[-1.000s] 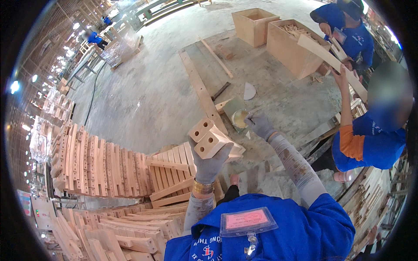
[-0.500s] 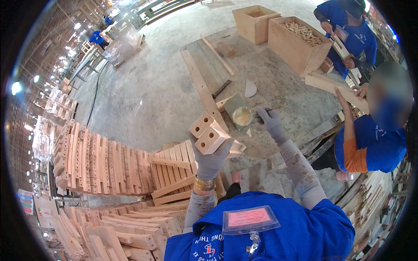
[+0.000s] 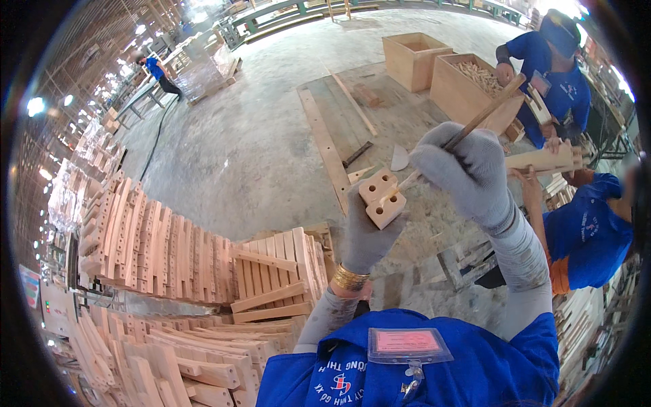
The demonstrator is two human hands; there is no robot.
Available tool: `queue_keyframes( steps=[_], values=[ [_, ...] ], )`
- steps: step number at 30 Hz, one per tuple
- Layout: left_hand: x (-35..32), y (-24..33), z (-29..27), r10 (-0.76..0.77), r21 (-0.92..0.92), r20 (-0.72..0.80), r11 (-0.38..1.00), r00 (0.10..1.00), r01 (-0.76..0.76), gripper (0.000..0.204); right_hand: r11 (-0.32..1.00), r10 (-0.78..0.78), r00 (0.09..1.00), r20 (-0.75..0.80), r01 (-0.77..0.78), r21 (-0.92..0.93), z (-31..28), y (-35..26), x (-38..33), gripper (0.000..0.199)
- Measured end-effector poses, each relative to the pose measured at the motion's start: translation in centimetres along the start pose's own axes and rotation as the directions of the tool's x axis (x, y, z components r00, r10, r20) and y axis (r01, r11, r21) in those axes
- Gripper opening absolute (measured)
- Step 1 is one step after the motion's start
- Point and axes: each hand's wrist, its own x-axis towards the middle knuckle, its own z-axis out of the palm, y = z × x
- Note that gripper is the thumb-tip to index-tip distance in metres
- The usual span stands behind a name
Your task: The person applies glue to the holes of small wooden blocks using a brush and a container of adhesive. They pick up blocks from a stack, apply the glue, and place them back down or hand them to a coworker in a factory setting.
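My left hand, in a grey glove, is closed around two pale wooden pieces held side by side. Their end faces, each with two round holes, are turned up. My right hand, gloved too, grips a thin wooden stick slanting down to the left. The stick's lower tip meets the end face of the nearer piece at or beside a hole, where a pale yellowish smear shows. Whether the tip is inside the hole I cannot tell. The far ends of the pieces are hidden below my left hand.
Drilled wooden parts stand in stacks at the left, with more at lower left. A hammer and a long board lie ahead. At far right are a box of dowels, another wooden box and two co-workers handling wood.
My right hand has come up and left with the stick, from the cup of pale paste to the pieces' end faces. My left hand has shifted right with both pieces.
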Motion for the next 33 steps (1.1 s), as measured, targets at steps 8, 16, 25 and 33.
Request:
queue_keyframes(
  steps=[8, 16, 25, 33],
  values=[
    [-0.2, -0.1, 0.2, 0.006, -0.033, 0.01, 0.999, 1.0, -0.006, 0.064, 0.96, -0.195, 0.954, 0.227, 0.234, -0.155, 1.0, -0.6, 0.7, 0.016],
    [-0.1, 0.4, 0.1, 0.052, 0.067, 0.018, 0.996, 0.999, -0.053, 0.065, 0.916, -0.239, 0.94, 0.243, 0.301, -0.264, 1.8, -0.4, 0.5, 0.032],
    [-0.3, 0.6, 0.6, -0.005, -0.017, -0.014, 1.0, 1.0, 0.004, 0.064, 0.981, -0.141, 0.99, 0.027, 0.143, -0.133, 1.0, -1.5, 0.6, 0.025],
    [-0.2, 0.5, 0.6, 0.04, 0.07, -0.001, 0.997, 0.999, -0.04, 0.064, 0.988, -0.027, 0.998, -0.05, 0.019, -0.153, -0.4, 0.4, 0.2, 0.02]
  ],
)
